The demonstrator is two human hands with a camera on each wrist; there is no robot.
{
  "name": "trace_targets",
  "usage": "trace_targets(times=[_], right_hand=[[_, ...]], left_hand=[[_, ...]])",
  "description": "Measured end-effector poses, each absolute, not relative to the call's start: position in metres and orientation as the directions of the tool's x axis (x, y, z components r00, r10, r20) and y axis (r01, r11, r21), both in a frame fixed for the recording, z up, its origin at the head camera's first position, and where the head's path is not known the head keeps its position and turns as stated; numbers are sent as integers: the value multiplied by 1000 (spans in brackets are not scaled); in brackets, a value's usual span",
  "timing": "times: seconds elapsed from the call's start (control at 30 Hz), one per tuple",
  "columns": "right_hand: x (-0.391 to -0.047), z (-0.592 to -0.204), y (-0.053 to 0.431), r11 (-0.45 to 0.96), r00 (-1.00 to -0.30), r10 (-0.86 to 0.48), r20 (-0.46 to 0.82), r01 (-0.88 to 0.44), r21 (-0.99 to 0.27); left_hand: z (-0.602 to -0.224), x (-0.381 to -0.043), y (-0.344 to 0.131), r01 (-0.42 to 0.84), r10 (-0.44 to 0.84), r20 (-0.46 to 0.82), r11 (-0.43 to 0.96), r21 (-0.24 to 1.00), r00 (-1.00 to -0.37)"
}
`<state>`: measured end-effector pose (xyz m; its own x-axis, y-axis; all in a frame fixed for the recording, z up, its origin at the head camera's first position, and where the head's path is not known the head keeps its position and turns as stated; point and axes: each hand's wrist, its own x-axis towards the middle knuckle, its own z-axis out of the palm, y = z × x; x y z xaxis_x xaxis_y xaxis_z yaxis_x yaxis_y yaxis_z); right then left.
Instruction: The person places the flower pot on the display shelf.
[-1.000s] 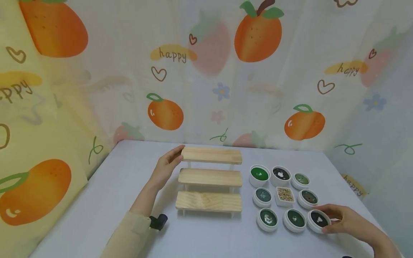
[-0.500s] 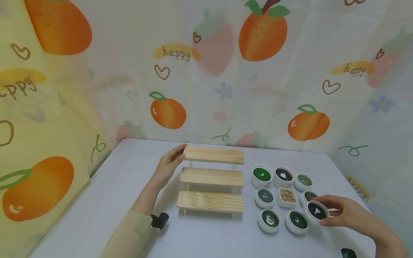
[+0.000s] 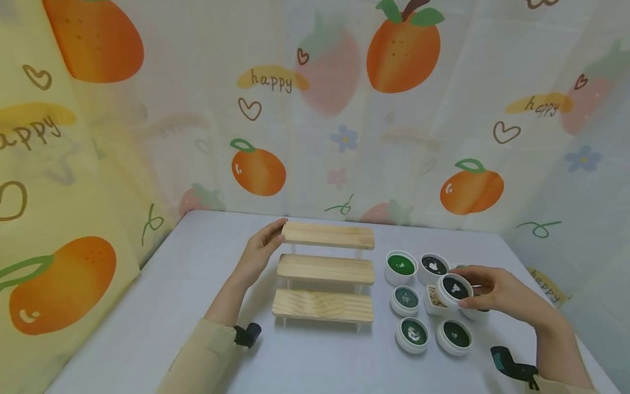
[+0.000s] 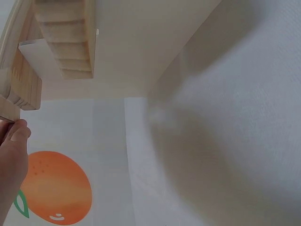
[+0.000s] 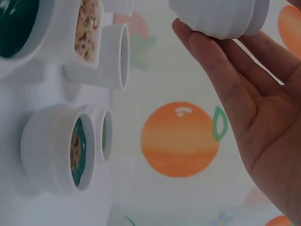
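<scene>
My left hand (image 3: 257,251) grips the left end of the top board of a three-tier wooden display stand (image 3: 327,235); in the left wrist view its fingertips (image 4: 19,132) meet the end of that board. My right hand (image 3: 509,301) holds a small white round pot (image 3: 455,289) with a dark top and a white mark, thumb in front and fingers behind. The pot is raised and overlaps a square white dish (image 3: 435,298) of tan granules in the head view. From the right wrist, only the pot's white underside (image 5: 221,16) shows.
Several other white pots with green or dark tops stand right of the stand, among them a bright green one (image 3: 401,265) and a front one (image 3: 456,335). The white table (image 3: 334,364) meets a fruit-print curtain (image 3: 197,148) at the back.
My right hand has lifted the dark-topped pot from the front right corner of the group and carried it back and left over the others. My left hand keeps its grip on the stand.
</scene>
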<state>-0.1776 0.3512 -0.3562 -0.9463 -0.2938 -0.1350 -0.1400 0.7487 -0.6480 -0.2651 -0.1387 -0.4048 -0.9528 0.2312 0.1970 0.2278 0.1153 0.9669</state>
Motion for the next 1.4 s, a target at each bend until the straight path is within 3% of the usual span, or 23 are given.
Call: trace_targets(times=[0.6, 1.07, 1.4], right_hand=[[-218, -341, 286, 611, -924, -377, 70, -305, -731], [-267, -322, 182, 453, -858, -487, 163, -407, -793], [-286, -315, 129, 492, -896, -434, 90, -320, -810]], left_hand=[[-406, -265, -136, 208, 207, 181, 117, 971, -961], [-408, -269, -139, 216, 202, 195, 89, 972, -960], [-409, -268, -137, 215, 196, 197, 76, 974, -961]])
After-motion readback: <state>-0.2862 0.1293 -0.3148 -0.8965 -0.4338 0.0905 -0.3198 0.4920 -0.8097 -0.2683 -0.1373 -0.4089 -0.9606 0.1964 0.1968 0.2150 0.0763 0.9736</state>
